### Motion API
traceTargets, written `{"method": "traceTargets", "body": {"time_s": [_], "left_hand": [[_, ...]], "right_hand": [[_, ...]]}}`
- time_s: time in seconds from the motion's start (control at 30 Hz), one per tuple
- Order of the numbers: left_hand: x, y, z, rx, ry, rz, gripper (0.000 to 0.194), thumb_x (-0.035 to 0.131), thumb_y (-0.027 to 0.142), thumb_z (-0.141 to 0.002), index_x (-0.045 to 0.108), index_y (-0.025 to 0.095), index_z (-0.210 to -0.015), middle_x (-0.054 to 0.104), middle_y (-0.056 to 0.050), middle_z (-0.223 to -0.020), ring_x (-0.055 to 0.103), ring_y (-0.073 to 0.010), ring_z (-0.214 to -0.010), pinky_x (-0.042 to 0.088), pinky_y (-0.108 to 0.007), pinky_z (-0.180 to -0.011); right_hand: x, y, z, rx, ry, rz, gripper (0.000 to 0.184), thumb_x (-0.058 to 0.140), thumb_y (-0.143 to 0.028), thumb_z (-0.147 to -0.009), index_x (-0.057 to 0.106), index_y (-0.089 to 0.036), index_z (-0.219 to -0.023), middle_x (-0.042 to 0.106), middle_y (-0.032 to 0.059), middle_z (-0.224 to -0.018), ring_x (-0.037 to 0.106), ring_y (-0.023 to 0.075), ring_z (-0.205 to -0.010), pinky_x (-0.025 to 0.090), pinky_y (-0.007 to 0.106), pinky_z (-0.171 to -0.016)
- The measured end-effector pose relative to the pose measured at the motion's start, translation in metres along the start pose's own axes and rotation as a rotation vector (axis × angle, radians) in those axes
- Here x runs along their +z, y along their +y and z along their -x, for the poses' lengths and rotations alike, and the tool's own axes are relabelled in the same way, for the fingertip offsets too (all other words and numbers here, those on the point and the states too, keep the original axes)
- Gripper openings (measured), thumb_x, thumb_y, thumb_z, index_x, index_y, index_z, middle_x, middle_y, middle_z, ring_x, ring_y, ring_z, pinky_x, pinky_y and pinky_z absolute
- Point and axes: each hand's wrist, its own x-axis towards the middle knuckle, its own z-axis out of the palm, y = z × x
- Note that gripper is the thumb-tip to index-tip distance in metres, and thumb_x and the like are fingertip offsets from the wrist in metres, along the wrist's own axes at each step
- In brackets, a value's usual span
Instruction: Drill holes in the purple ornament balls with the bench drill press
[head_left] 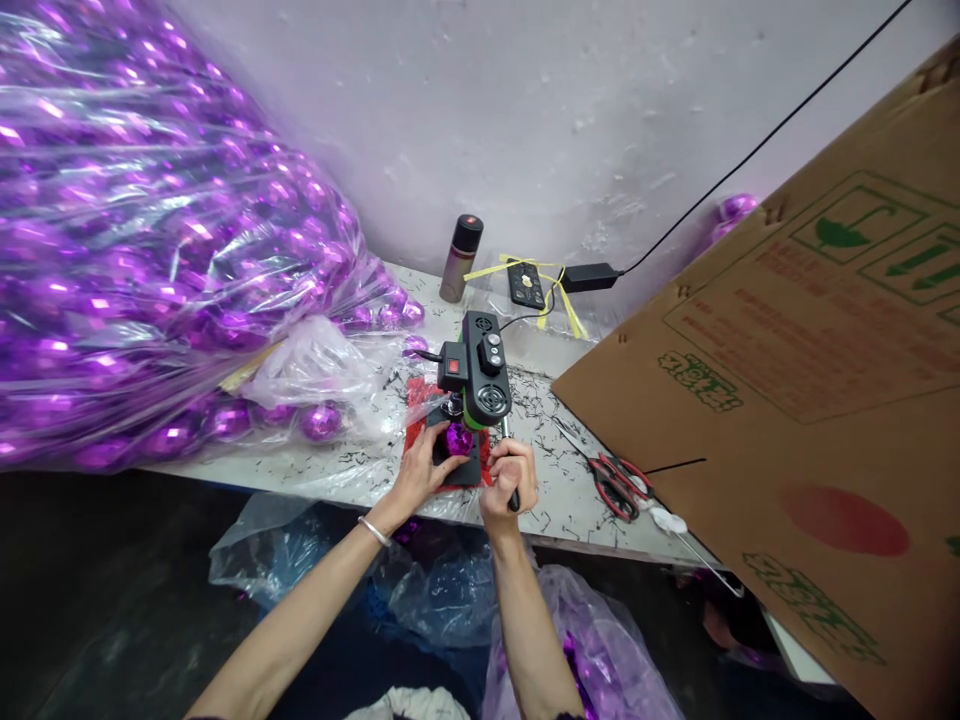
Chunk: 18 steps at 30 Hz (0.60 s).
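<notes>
- Left hand: thumb and fingers hold the purple mirrored ball at the black-and-green press, near the front edge of the counter.
- Right hand: clamped round the press's lever, just right of the ball.
- Red-handled scissors lie beside the cardboard box, near the front edge.
- A bottle stands toward the back edge; a clear bag of purple balls covers the left side.

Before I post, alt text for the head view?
A person's left hand holds a shiny purple faceted ball at a black, green-edged machine; the right hand grips its black-ended lever. Left, a clear plastic bag of purple balls; right, red-and-black scissors and a brown cardboard box.
</notes>
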Motion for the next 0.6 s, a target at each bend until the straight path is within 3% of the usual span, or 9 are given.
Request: {"method": "traceTargets", "body": {"time_s": [0.6], "left_hand": [[0.0018, 0.0004, -0.0002, 0.002, 0.004, -0.013, 0.051, 0.074, 0.039, -0.091, 0.053, 0.022, -0.135, 0.07, -0.011, -0.128, 0.07, -0.0287, -0.118, 0.059, -0.045, -0.099]], "right_hand": [[0.0026, 0.0056, 0.0021, -0.026, 0.014, -0.031, 0.031, 0.036, -0.022, -0.101, 0.047, -0.023, -0.072, 0.055, 0.0009, -0.079, 0.056, 0.0147, -0.07, 0.045, 0.031, -0.063]]}}
